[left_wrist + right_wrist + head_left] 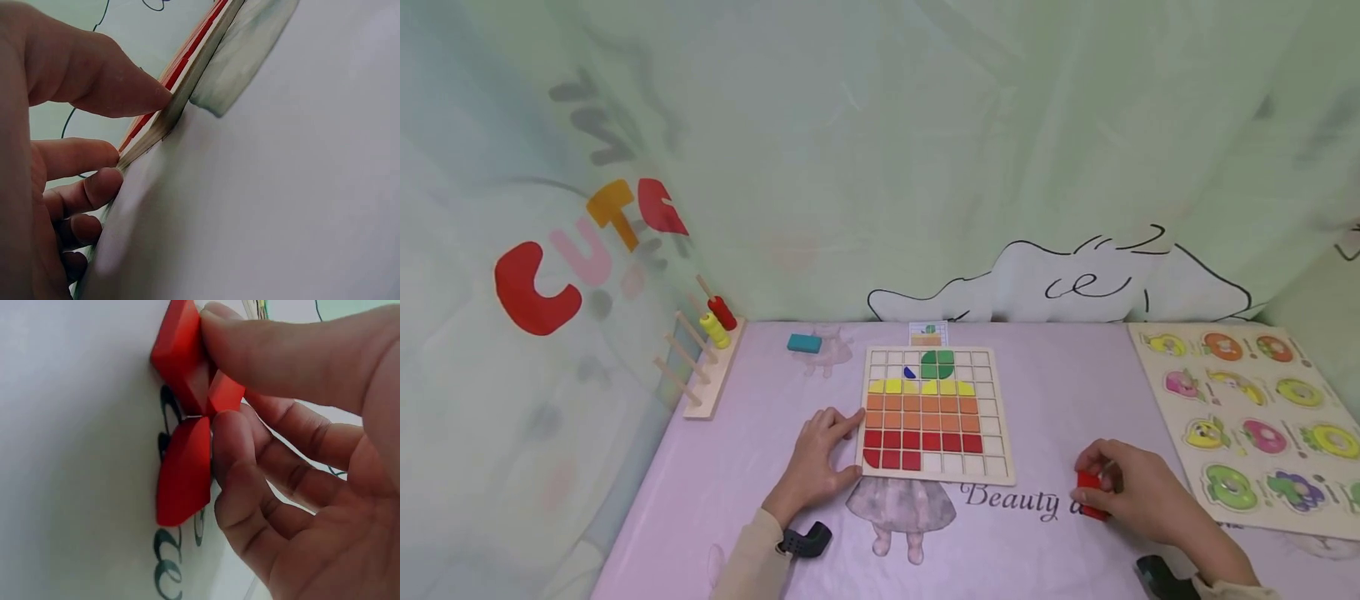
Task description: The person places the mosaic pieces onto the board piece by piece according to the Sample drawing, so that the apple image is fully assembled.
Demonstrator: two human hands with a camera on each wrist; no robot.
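Observation:
A wooden grid board (1000,417) lies mid-table, partly filled with red, orange, yellow, green and blue tiles. Its front row has a rounded red tile and square red tiles at the left. My left hand (816,454) touches the board's left side near the front corner with thumb and index finger fairly straight; the left wrist view shows the thumb (134,94) against the edge. To the right, my right hand (1138,492) pinches a red tile (178,353). Close by, the right wrist view shows more red pieces, including a curved-edged red tile (184,475) on the cloth.
A pattern card (928,333) lies behind the board. On the left are a teal block (804,342) and a wooden peg stand (730,346) with yellow and red beads. A fruit puzzle board (1187,442) lies at the right.

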